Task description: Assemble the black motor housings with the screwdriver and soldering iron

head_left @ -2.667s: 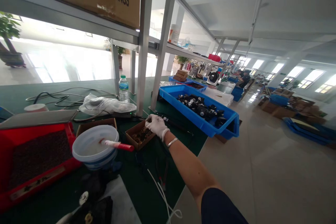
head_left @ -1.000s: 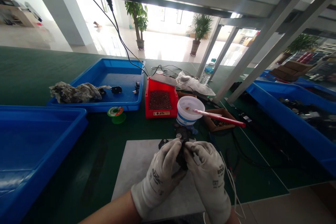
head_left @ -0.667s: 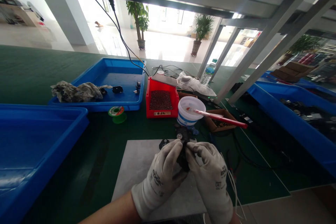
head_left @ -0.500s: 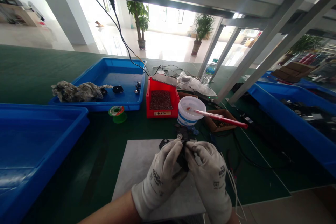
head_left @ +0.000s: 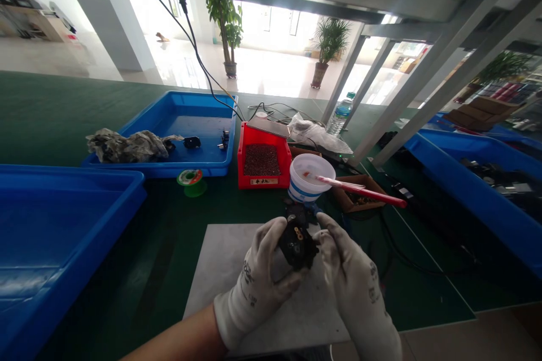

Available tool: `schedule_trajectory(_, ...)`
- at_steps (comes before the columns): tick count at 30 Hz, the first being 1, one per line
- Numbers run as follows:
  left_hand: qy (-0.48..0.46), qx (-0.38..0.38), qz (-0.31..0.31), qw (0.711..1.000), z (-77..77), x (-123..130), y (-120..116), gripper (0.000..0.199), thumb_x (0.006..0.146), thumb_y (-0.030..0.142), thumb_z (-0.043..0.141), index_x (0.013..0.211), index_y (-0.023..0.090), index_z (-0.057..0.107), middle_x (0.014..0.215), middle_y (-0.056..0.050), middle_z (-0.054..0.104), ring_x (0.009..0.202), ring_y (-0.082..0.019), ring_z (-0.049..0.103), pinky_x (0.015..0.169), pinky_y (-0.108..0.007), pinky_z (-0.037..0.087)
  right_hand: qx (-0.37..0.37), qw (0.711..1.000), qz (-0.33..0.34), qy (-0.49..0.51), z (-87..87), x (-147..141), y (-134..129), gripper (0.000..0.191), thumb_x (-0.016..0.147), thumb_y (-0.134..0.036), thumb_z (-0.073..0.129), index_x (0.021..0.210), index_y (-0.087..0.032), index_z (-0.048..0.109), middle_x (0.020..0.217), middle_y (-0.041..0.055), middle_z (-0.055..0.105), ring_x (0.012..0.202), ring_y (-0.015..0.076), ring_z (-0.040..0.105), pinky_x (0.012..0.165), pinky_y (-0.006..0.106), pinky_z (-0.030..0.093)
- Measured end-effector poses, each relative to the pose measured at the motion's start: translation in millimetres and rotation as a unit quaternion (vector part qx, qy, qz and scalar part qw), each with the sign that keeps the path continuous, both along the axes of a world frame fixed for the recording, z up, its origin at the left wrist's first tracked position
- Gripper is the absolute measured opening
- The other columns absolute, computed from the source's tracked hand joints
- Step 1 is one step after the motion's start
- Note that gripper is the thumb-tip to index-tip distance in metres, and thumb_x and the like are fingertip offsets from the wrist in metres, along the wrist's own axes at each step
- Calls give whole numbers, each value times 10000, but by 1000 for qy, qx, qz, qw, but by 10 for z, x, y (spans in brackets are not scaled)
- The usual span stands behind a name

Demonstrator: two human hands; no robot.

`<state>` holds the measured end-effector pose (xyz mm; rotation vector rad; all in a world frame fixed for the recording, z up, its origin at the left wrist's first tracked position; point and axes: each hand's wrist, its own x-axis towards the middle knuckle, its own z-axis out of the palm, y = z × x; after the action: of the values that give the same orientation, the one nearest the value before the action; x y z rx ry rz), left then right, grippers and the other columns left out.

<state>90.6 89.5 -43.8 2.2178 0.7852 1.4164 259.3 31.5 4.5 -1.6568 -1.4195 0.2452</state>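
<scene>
The left hand (head_left: pixel 257 283) and the right hand (head_left: pixel 358 287), both in white gloves, are closed on a black part (head_left: pixel 297 245) and hold it above a pale mat (head_left: pixel 224 251), it seems for to look at it closely. Behind, on the green table (head_left: pixel 127 225), a white bowl (head_left: pixel 311 177) and a red bin (head_left: pixel 259 181) stand in easy reach

A crumpled rag (head_left: pixel 127 146) is dumped in the blue tray (head_left: pixel 169 172), a solder spool (head_left: pixel 191 182) is parked just beside it, and a red-handled tool (head_left: pixel 372 194) is propped across the white tub (head_left: pixel 302 192), fwiw.
</scene>
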Motion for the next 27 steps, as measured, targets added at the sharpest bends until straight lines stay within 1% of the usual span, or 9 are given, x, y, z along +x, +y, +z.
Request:
schedule_trajectory(2, 14, -8, -2, 1000, -5, -13, 9, 691, 968, 353, 667, 1562, 203, 347, 1394, -179, 542, 1287, -308, 612, 1013, -446, 621, -43, 996, 34, 69, -65, -12, 14, 405, 1064, -374, 485, 1388, -232, 682, 1327, 112, 749, 1187, 271, 737, 991, 403, 631)
schedule_trajectory(4, 35, -18, -5, 999, -3, -19, 11, 657, 959, 332, 661, 1541, 205, 384, 1400, -179, 519, 1298, -314, 593, 1010, -452, 620, -61, 989, 63, 117, -118, -30, 31, 400, 1075, -396, 467, 1377, -251, 685, 1366, 92, 730, 1254, 251, 703, 1030, 368, 613)
schedule_trajectory(8, 79, -38, -11, 996, 17, -15, 3, 662, 890, 222, 698, 1497, 218, 433, 1400, -172, 511, 1289, -318, 591, 1005, -468, 619, -74, 976, 64, 195, -139, -46, 40, 400, 1067, -454, 499, 1380, -274, 671, 1399, 96, 702, 1289, 251, 675, 1065, 365, 587)
schedule_trajectory(10, 87, -40, -8, 995, 21, -7, -3, 644, 863, 193, 708, 1458, 220, 463, 1402, -168, 507, 1291, -317, 591, 1004, -473, 619, -78, 974, 63, 204, -128, -45, 37, 411, 1059, -473, 507, 1377, -273, 674, 1386, 103, 705, 1284, 263, 675, 1063, 380, 588)
schedule_trajectory(13, 75, -41, 0, 996, 12, 2, -9, 536, 853, 188, 708, 1352, 215, 515, 1391, -158, 509, 1300, -309, 583, 1014, -472, 614, -83, 972, 54, 215, -119, -49, 42, 425, 1051, -479, 512, 1378, -263, 674, 1372, 109, 711, 1276, 274, 678, 1055, 391, 593)
schedule_trajectory(18, 79, -31, 4, 996, 9, -4, -6, 614, 874, 188, 693, 1438, 186, 451, 1422, -182, 489, 1343, -314, 554, 1040, -463, 603, -80, 967, 48, 237, -142, -70, 62, 409, 1030, -474, 538, 1339, -254, 693, 1376, 106, 708, 1270, 275, 682, 1061, 388, 587)
schedule_trajectory(21, 83, -34, -5, 996, 19, -6, 1, 527, 872, 177, 703, 1363, 203, 511, 1425, -173, 490, 1330, -315, 568, 1033, -468, 608, -90, 959, 45, 266, -160, -73, 62, 439, 1021, -497, 549, 1353, -241, 681, 1368, 114, 714, 1257, 275, 689, 1058, 383, 586)
schedule_trajectory(24, 47, -40, -14, 998, 21, -2, 7, 515, 884, 184, 708, 1353, 213, 496, 1408, -171, 509, 1306, -308, 591, 1017, -477, 618, -91, 950, 26, 298, -152, -73, 63, 471, 993, -529, 589, 1338, -223, 687, 1350, 124, 725, 1248, 287, 694, 1059, 393, 585)
schedule_trajectory(27, 17, -24, -24, 999, 25, -6, 15, 324, 914, 200, 707, 1195, 246, 553, 1409, -148, 509, 1287, -295, 608, 989, -463, 635, -93, 940, 18, 326, -106, -79, 75, 482, 951, -558, 645, 1280, -214, 720, 1294, 128, 752, 1194, 303, 720, 1025, 401, 605)
